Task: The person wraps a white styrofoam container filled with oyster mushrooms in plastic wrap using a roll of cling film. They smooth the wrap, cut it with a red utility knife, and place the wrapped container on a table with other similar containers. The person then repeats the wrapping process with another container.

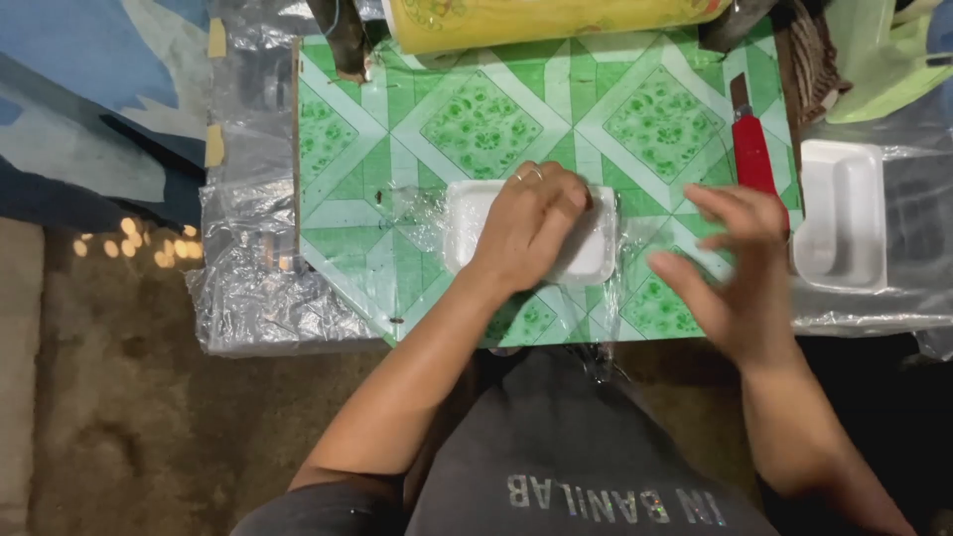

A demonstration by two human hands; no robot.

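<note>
I see a white foam tray [596,260] at frame centre under clear film [417,213] — my left hand [526,226] presses flat on it, contents hidden. My right hand [730,268] hovers open just right of it, holding nothing. An empty white tray [844,213] sits far right — a yellow roll [546,18] along the top edge.

one view only: head-worn camera, looking almost straight down from above the wearer's lap. near range, arm's length. green patterned board [556,129] fills upper centre; far edge at 12 o'clock, wearer's body at 6 o'clock. forearms enter from 6 and 5 o'clock. floor shows from 7 to 9 o'clock. no second view, so no shared area.
</note>
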